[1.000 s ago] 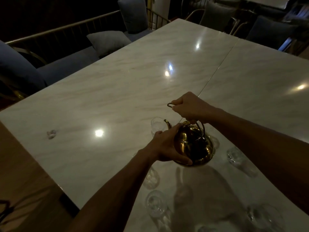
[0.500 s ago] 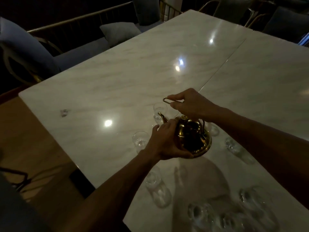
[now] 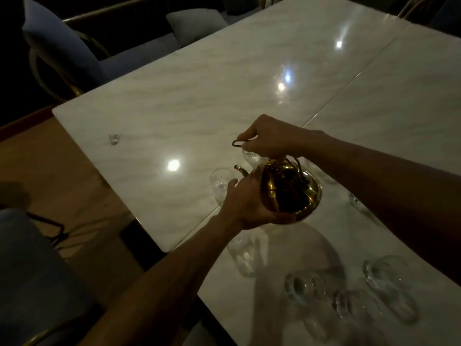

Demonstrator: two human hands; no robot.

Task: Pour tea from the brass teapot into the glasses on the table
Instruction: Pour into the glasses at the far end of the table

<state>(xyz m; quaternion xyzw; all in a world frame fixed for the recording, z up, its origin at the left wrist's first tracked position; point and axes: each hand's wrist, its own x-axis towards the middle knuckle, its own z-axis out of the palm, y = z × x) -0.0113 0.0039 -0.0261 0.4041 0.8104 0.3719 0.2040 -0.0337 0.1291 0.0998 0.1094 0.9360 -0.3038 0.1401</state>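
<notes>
Near glasses: where the table edge is closest to us, we are seeing several clear ones standing.
Left hand: we are cupping it around the brass teapot's side.
Brass teapot: we are holding it tilted above the table, spout over a glass.
Right hand: we are pinching the handle above the pot.
Far side: cushioned seats are lining the table.

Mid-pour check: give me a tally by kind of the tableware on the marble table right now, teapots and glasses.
Brass teapot: 1
Clear glasses: 8 discernible; dim light may hide more
Total: 9
</notes>
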